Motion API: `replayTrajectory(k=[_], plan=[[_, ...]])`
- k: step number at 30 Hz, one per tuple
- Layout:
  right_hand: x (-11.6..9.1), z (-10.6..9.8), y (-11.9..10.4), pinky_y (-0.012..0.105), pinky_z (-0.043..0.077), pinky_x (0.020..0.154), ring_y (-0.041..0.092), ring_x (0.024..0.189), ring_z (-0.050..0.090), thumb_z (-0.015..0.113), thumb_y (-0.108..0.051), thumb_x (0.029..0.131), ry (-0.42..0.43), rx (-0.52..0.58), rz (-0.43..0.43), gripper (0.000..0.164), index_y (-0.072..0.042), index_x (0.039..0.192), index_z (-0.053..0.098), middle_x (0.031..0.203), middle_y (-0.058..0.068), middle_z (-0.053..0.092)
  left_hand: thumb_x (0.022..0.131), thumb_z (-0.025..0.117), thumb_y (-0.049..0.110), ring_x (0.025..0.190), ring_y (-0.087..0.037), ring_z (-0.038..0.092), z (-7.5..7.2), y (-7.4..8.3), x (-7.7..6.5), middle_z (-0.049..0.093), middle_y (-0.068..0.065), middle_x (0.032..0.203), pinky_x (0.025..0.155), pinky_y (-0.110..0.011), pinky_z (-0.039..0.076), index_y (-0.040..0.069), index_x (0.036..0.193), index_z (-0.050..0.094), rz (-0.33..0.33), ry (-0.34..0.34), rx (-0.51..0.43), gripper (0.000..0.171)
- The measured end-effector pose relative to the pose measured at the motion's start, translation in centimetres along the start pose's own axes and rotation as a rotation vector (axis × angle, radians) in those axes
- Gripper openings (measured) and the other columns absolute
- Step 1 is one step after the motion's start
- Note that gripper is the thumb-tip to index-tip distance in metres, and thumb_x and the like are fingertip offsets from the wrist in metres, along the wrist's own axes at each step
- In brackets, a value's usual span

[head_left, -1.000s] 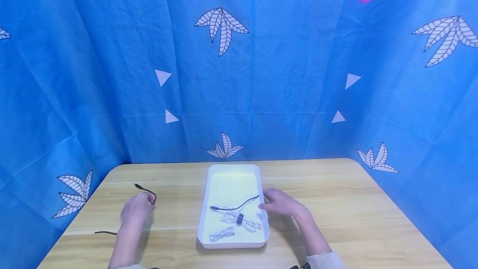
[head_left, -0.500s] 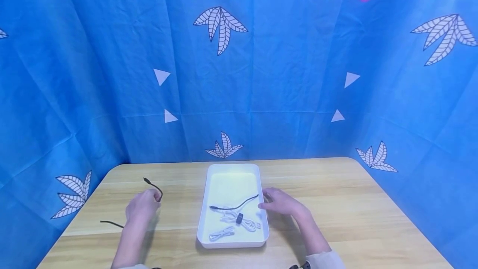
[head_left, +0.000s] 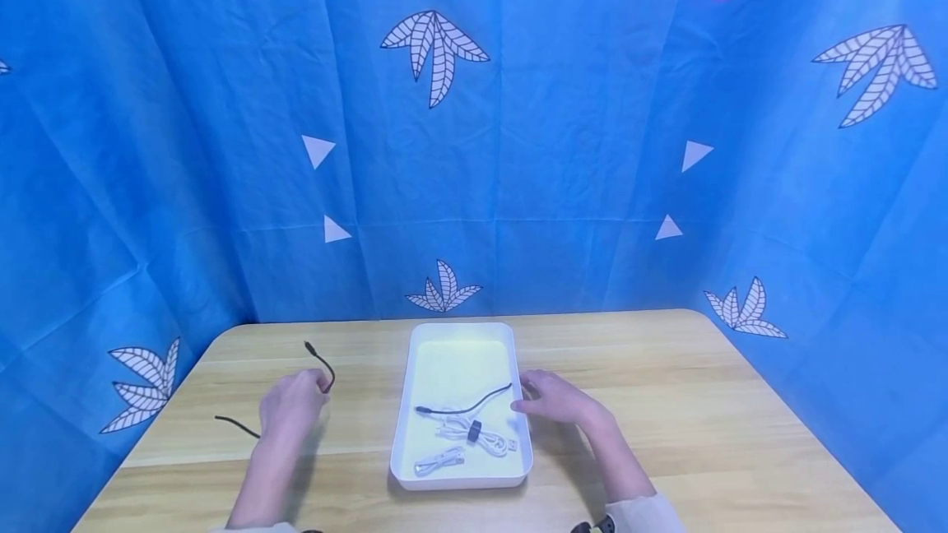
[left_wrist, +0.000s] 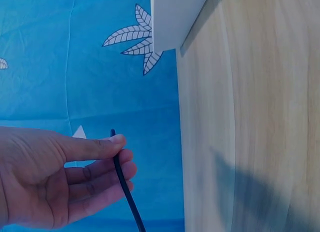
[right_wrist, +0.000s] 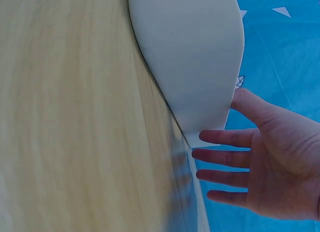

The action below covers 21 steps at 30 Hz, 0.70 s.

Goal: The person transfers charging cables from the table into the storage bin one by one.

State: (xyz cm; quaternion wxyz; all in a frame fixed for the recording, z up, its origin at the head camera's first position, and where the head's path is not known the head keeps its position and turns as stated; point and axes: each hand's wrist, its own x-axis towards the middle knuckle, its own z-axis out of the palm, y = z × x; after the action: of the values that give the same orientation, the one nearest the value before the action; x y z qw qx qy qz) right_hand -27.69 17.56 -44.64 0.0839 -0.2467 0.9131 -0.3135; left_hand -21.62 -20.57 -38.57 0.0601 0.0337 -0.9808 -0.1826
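Observation:
My left hand (head_left: 290, 405) is raised over the left part of the table and pinches a black cable (left_wrist: 128, 192) between thumb and fingertips. In the head view, one end of this cable curves up past the fingers, and its other end pokes out left of the wrist. My right hand (head_left: 557, 398) is at the right side of a white tray (head_left: 462, 484). Its thumb reaches the tray's rim, and its fingers (right_wrist: 227, 157) lie straight along the outside. Inside the tray are a short black cable (head_left: 462, 412), a coiled white cable (head_left: 492, 441) with a dark strap, and a smaller white cable bundle (head_left: 440, 461).
The tray stands on a light wooden table (head_left: 629, 344) with rounded far corners. A blue curtain (head_left: 578, 146) with leaf prints hangs behind the table and along both sides.
My left hand has moved to the right and slightly away from me, toward the tray, carrying the black cable. The right hand keeps its place by the tray.

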Motion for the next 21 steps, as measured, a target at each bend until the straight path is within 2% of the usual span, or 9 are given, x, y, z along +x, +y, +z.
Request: replayTrajectory(k=[11,21], plan=[[0.1,0.0,0.2,0.049,0.036,0.094,0.036,0.114,0.047,0.065,-0.033,0.084,0.002,-0.005,0.019,0.058,0.004,0.126,0.049,0.123,0.021,0.052,0.078,0.068,0.004,0.074,-0.033,0.059,0.7,1.3,0.3,0.065,-0.018,0.088,0.05,-0.039,0.043,0.007,0.087,0.07,0.045,0.034,0.006,0.01],[0.0,0.2,0.1,0.049,0.036,0.093,0.036,0.114,0.047,0.065,-0.034,0.084,-0.003,-0.008,0.025,0.059,0.004,0.126,0.049,0.122,0.021,0.052,0.078,0.069,0.004,0.072,-0.03,0.061,1.6,1.8,0.3,0.066,-0.011,0.081,0.052,-0.037,0.044,0.006,0.086,0.07,0.117,0.085,-0.005,0.009]])
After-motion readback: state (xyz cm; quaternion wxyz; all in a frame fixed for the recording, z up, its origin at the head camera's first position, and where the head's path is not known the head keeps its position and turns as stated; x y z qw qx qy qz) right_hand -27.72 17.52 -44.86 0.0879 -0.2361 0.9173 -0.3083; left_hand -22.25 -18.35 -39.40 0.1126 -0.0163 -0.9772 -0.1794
